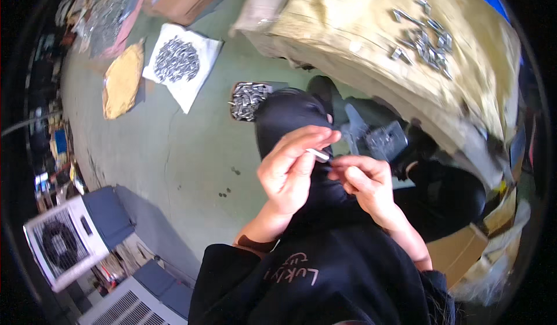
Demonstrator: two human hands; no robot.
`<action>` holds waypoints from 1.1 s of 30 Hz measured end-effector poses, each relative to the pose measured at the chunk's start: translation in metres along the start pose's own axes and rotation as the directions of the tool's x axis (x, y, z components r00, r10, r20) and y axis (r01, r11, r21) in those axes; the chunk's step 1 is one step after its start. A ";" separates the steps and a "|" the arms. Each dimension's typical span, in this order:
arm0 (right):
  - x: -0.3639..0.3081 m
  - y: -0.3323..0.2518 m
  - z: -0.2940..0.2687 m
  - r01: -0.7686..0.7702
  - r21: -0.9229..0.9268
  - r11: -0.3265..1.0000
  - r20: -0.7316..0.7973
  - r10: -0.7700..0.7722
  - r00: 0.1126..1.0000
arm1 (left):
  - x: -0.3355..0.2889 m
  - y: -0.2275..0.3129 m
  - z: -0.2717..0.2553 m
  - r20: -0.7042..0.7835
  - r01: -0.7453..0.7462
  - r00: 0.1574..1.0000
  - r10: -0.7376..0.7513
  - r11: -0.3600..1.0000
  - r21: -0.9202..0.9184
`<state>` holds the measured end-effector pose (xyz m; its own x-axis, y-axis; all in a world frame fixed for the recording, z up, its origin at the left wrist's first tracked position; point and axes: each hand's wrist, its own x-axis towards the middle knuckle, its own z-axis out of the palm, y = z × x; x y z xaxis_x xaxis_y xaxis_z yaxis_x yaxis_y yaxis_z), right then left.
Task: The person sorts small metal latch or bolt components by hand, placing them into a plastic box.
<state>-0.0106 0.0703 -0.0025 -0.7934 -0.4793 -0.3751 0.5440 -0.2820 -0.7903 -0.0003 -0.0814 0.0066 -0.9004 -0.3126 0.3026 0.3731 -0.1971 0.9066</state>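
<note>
My left hand (290, 167) is closed on a small shiny metal cylinder (318, 155), pinched between thumb and fingers above my lap. Close beside it, my right hand (366, 184) has its thumb and forefinger drawn together near the cylinder's lower end. Whatever those fingertips hold, if anything, is too small to make out. An open box of similar metal pieces (248, 100) stands on the floor just left of my knee. More metal parts (428, 45), some longer and joined together, lie loose on the cloth-covered surface (342, 11) at the upper right.
A white sheet (187, 96) on the floor bears a heap of metal pieces (176, 60). Left of it lies a tan sack (122, 81). A clear plastic bag (384, 142) is by my right leg, and a cardboard box (458, 254) at the lower right. Fan units (64, 241) stand at the lower left.
</note>
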 end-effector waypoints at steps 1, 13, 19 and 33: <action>-0.003 -0.002 0.003 0.023 0.025 0.999 0.018 -0.023 1.000 | -0.007 -0.006 0.014 0.022 0.007 1.000 -0.007 1.000 0.004; -0.045 0.006 -0.042 0.236 0.186 0.954 -0.286 -0.178 0.942 | -0.035 -0.023 0.077 0.178 0.249 0.956 -0.233 0.966 -0.073; -0.049 0.000 -0.042 0.359 0.054 0.932 -0.268 -0.333 0.904 | -0.041 -0.030 0.057 0.118 0.405 0.911 -0.395 0.910 -0.089; -0.044 -0.002 -0.040 0.350 0.063 0.935 -0.227 -0.328 0.917 | -0.041 -0.024 0.056 0.095 0.402 0.912 -0.398 0.915 -0.025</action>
<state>0.0127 0.1254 -0.0040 -0.9680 -0.1582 -0.1947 0.2479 -0.4839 -0.8393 0.0153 -0.0116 -0.0106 -0.9913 -0.1184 -0.0573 -0.0152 -0.3297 0.9439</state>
